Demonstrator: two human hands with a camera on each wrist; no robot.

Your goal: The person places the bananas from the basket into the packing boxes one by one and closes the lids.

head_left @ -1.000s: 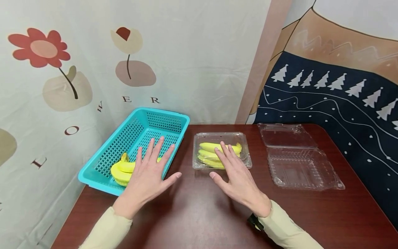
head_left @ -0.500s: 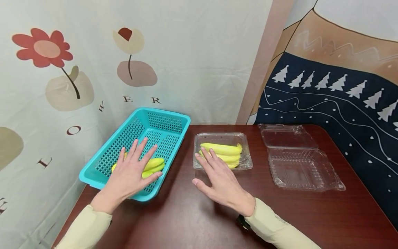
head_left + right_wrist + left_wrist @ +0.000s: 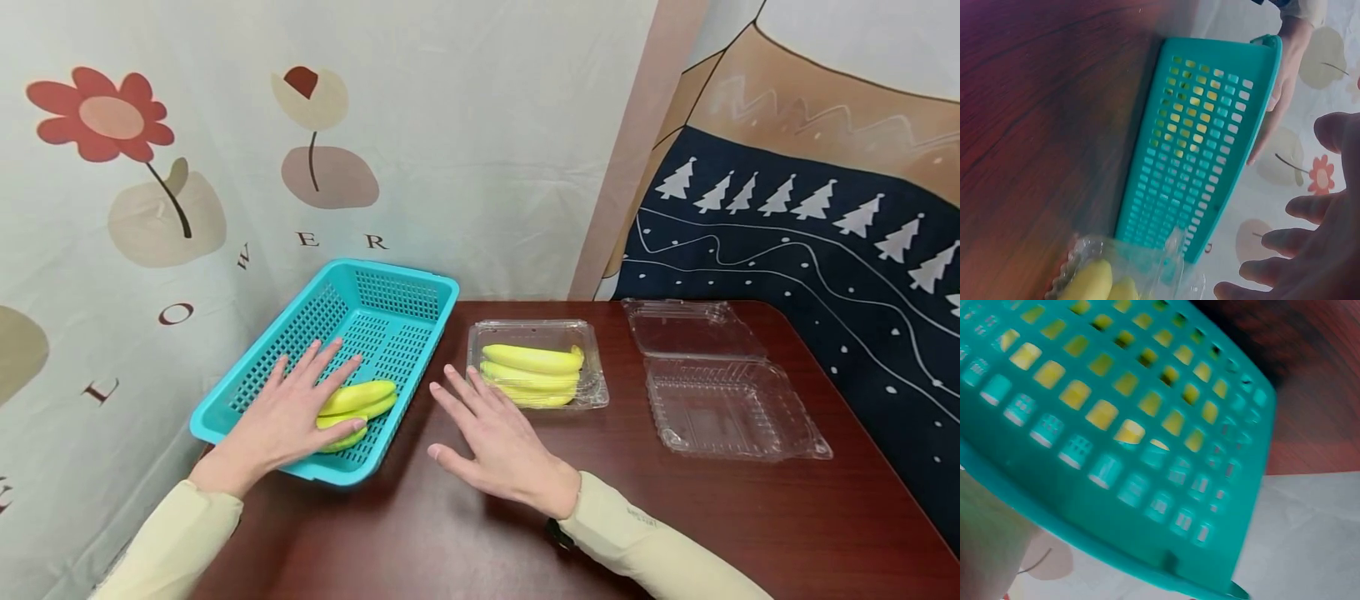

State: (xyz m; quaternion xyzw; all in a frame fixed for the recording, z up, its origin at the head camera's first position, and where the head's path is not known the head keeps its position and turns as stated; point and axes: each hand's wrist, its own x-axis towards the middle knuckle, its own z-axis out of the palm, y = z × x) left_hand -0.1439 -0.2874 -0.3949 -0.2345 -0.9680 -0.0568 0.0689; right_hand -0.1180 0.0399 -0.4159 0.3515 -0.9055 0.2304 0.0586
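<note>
My left hand (image 3: 288, 417), fingers spread, is over the near end of a turquoise plastic basket (image 3: 386, 337). Beside and under it in the head view lies a bunch of yellow bananas (image 3: 363, 398), partly hidden by the hand. Yellow shows through the holes of the basket wall (image 3: 1054, 481) in the left wrist view. My right hand (image 3: 498, 446) hovers with fingers apart between the basket and a clear clamshell box (image 3: 517, 333). Several bananas (image 3: 532, 360) lie in that closed box. Neither hand grips anything.
At the right of the dark red-brown table (image 3: 420, 542) stands a second clear clamshell (image 3: 727, 408), lid laid back, nothing in it. A white printed curtain (image 3: 480, 167) and a navy one with trees (image 3: 787, 225) hang behind the table edges.
Both hands have moved left and slightly down, fingers still spread. The left uncovered more of the bananas in the basket; the right moved off most of the bananas in the box.
</note>
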